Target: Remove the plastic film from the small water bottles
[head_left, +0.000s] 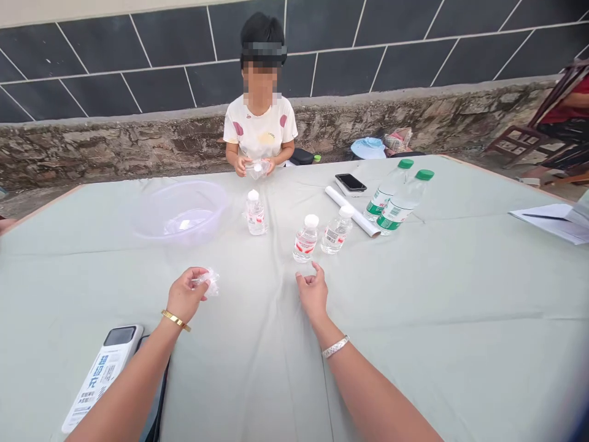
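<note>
From where I sit, watching through the head camera, the relation I weigh most is between my right hand and the nearest small bottle on the desk: the bottle stands just beyond the fingertips, on the far side and a touch left of them, its long axis upright and its white cap on top. The right hand is clearly the nearer of my two hands; the left lies farther off, to the left and slightly nearer me. That right hand comes in from the near right with the forearm slanting far and left, fingers partly curled, thumb and forefinger apart with nothing between them; they look just short of the bottle's base, though I can't be sure there's no contact. My left hand reaches in from the near left, forearm slanting far and right, its fingers pinched on a crumpled piece of clear plastic that pokes out to the right, held low above the desk or resting on it, I can't tell which. A second small bottle stands just right of the first and a little farther; a third small bottle is farther off to the left, between a translucent tub and the first bottle. On the far side, a person holds something clear with a white cap in both hands
</note>
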Action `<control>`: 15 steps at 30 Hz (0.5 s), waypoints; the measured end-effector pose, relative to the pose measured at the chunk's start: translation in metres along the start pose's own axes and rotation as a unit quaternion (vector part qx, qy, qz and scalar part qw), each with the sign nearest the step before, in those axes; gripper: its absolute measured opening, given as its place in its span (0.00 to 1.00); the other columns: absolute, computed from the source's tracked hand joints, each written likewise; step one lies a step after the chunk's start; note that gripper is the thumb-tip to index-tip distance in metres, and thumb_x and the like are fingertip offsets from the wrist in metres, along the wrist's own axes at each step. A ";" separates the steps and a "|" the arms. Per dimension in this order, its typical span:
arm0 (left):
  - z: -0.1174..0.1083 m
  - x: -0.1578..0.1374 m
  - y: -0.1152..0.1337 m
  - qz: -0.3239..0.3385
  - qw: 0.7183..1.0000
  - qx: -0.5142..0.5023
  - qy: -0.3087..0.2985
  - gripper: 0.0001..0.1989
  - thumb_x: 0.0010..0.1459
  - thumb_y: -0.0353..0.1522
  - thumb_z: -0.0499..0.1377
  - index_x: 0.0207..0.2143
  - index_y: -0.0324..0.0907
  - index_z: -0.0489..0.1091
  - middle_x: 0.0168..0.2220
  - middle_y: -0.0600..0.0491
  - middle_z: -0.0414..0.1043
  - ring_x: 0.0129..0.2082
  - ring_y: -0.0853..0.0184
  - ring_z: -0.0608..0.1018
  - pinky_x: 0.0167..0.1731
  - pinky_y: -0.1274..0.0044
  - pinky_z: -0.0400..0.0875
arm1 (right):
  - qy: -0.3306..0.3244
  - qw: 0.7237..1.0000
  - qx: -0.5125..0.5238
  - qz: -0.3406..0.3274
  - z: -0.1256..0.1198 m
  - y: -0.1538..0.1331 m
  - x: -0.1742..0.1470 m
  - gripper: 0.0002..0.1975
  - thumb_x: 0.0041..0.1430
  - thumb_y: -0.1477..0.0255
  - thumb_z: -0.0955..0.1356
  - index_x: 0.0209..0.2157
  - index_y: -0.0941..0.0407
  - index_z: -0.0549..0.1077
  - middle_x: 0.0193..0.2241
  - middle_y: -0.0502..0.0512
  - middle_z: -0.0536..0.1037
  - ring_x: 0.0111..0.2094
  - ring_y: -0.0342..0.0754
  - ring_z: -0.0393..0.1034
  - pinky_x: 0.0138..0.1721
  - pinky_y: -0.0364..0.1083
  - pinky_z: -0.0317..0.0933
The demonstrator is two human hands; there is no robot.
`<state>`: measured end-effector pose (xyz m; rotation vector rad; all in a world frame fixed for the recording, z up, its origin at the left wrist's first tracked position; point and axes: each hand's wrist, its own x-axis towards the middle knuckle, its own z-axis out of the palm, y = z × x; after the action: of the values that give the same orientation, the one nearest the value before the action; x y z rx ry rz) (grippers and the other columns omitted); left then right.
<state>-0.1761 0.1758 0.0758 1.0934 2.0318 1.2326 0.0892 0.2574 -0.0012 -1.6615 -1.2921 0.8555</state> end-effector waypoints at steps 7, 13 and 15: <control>-0.026 0.072 0.026 0.133 0.949 0.190 0.212 0.13 0.48 0.33 0.56 0.37 0.42 0.71 0.39 0.50 0.71 0.37 0.63 0.74 0.42 0.69 0.70 | -0.143 0.981 -0.099 -0.085 0.002 0.006 -0.055 0.18 0.54 0.67 0.60 0.47 0.52 0.66 0.21 0.45 0.69 0.25 0.46 0.66 0.30 0.44 0.59; -0.037 0.144 0.050 0.070 0.939 0.307 0.138 0.17 0.48 0.34 0.59 0.42 0.39 0.70 0.50 0.42 0.66 0.55 0.49 0.64 0.53 0.57 0.57 | -0.166 0.975 -0.055 -0.136 0.034 -0.007 -0.036 0.17 0.54 0.70 0.60 0.46 0.54 0.67 0.29 0.50 0.72 0.25 0.43 0.66 0.34 0.45 0.63; -0.033 0.119 0.045 0.084 0.934 0.318 0.140 0.18 0.50 0.36 0.58 0.44 0.40 0.70 0.54 0.41 0.62 0.58 0.47 0.60 0.54 0.53 0.52 | -0.124 0.981 -0.029 -0.148 0.056 -0.020 -0.009 0.21 0.52 0.72 0.61 0.50 0.55 0.64 0.39 0.55 0.71 0.29 0.43 0.67 0.37 0.46 0.64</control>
<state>-0.2483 0.2723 0.1281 1.4676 2.7126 0.8477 0.0292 0.2621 -0.0063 -1.3878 -1.7000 0.8669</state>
